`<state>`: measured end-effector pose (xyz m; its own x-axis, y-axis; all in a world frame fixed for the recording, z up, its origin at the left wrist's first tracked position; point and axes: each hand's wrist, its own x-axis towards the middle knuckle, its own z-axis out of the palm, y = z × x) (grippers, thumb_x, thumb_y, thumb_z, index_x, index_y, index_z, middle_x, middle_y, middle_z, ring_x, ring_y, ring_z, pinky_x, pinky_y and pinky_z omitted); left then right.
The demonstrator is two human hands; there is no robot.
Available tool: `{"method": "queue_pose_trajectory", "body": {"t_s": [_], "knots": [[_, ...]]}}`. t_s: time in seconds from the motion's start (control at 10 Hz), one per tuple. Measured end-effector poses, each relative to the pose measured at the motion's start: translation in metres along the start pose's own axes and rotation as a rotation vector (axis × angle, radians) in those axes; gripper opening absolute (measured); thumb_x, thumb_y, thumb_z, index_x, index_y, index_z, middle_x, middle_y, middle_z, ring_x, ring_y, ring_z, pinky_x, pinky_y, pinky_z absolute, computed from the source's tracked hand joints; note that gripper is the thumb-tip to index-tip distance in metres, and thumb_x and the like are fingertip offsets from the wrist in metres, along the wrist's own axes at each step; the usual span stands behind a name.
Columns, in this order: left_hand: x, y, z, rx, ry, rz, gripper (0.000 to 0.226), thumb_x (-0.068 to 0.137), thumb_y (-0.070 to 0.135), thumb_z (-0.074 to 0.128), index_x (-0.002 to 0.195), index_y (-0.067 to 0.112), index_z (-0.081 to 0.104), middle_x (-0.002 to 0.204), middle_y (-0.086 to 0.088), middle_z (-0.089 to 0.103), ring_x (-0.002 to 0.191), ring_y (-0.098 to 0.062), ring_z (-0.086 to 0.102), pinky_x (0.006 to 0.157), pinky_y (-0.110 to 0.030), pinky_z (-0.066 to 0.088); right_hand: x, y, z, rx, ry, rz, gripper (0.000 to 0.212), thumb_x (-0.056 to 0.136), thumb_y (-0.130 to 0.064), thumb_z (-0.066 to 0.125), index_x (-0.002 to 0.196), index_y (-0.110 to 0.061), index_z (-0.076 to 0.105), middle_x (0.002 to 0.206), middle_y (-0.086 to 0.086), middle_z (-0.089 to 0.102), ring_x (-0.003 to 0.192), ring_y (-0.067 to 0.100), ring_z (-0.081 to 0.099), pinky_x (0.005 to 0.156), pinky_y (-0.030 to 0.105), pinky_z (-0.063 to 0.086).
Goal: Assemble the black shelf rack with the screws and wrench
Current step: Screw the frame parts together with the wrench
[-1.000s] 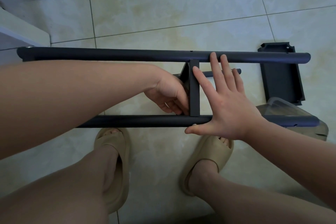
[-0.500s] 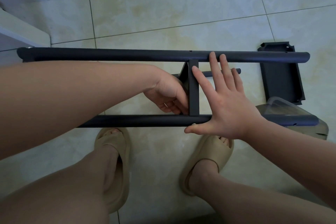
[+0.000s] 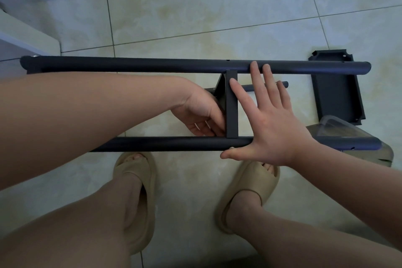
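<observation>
Black shelf rack (image 3: 174, 142) on floor (image 3: 195, 17); judged rigid, light, smooth-coated. Right of shelf panel (image 3: 231, 111): right hand (image 3: 272, 124), grip spread flat. Left of panel: left hand (image 3: 200, 113), grip curled, contents indiscernible. Best hold: tubes (image 3: 152, 65) beside panel.

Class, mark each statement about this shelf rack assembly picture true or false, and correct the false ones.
1. The right hand lies spread, fingers straight, across the far black metal tube and the near black metal tube. True.
2. The loose black shelf tray lies at the left. False: it lies on the floor at the right.
3. The left hand is left of the flat black crosspiece. True.
4. The right hand's grip holds a wrench. False: it holds nothing.
</observation>
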<state>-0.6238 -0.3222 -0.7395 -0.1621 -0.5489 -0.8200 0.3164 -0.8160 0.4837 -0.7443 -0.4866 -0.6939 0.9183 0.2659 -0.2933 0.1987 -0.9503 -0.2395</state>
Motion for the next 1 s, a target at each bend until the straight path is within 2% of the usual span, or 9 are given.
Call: {"method": "queue_pose_trajectory", "body": {"t_s": [0.2,0.3,0.4,0.5,0.8,0.9,1.0], "knots": [[-0.0037,0.0044,-0.005,0.005,-0.009,0.005,0.014,0.092,0.007,0.063,0.096,0.018,0.071,0.083,0.005,0.07,0.072,-0.008,0.061,0.074,-0.023,0.048,0.0003,-0.0005,0.0002,-0.004,0.0,-0.003,0.134,0.061,-0.103,0.037,0.162,-0.03,-0.01,0.166,0.012,-0.026,0.152,0.033,-0.027,0.123,0.06,-0.001],[-0.0034,0.0053,-0.0055,-0.031,0.003,0.016,0.018,0.091,0.001,0.061,0.099,0.016,0.069,0.087,0.002,0.07,0.075,-0.01,0.062,0.077,-0.024,0.048,0.0005,-0.0001,0.0005,-0.003,0.002,-0.005,0.133,0.061,-0.103,0.037,0.162,-0.03,-0.01,0.166,0.012,-0.026,0.152,0.033,-0.027,0.123,0.06,-0.001],[-0.0045,0.0035,-0.0035,-0.097,-0.024,0.025,0.018,0.094,0.005,0.057,0.097,0.016,0.069,0.09,0.003,0.069,0.08,-0.011,0.062,0.079,-0.025,0.048,0.0006,-0.0003,0.0003,-0.012,-0.002,0.0,0.133,0.062,-0.103,0.037,0.162,-0.028,-0.009,0.166,0.013,-0.025,0.152,0.034,-0.026,0.123,0.063,0.002],[-0.0037,0.0019,-0.0004,-0.059,-0.02,0.014,0.014,0.095,0.012,0.059,0.099,0.018,0.071,0.092,0.003,0.072,0.082,-0.011,0.065,0.082,-0.027,0.049,0.0004,-0.0008,-0.0005,-0.011,-0.009,0.002,0.133,0.061,-0.102,0.037,0.162,-0.028,-0.009,0.166,0.014,-0.026,0.152,0.034,-0.026,0.123,0.062,0.001],[-0.0017,0.0067,0.0007,-0.094,0.031,0.022,0.016,0.092,-0.002,0.059,0.094,0.011,0.068,0.081,-0.001,0.066,0.074,-0.012,0.059,0.075,-0.022,0.049,0.0002,-0.0016,-0.0011,-0.001,-0.015,0.003,0.135,0.06,-0.103,0.038,0.162,-0.028,-0.01,0.166,0.013,-0.027,0.152,0.033,-0.028,0.122,0.059,-0.002],[-0.0036,0.0043,0.0007,-0.127,0.005,0.044,0.02,0.092,-0.005,0.057,0.1,0.01,0.068,0.092,-0.005,0.068,0.082,-0.015,0.065,0.082,-0.026,0.052,0.0004,-0.0016,-0.0008,-0.002,-0.011,0.004,0.135,0.06,-0.103,0.038,0.162,-0.028,-0.009,0.166,0.013,-0.026,0.152,0.033,-0.027,0.122,0.06,-0.001],[-0.0067,0.0039,-0.0027,-0.114,-0.028,0.032,0.018,0.094,0.005,0.058,0.099,0.016,0.071,0.097,-0.001,0.072,0.085,-0.013,0.068,0.088,-0.03,0.051,0.0004,-0.0015,-0.0006,-0.003,-0.008,0.005,0.134,0.06,-0.103,0.037,0.162,-0.028,-0.009,0.166,0.013,-0.025,0.152,0.034,-0.026,0.123,0.061,0.0]]}}
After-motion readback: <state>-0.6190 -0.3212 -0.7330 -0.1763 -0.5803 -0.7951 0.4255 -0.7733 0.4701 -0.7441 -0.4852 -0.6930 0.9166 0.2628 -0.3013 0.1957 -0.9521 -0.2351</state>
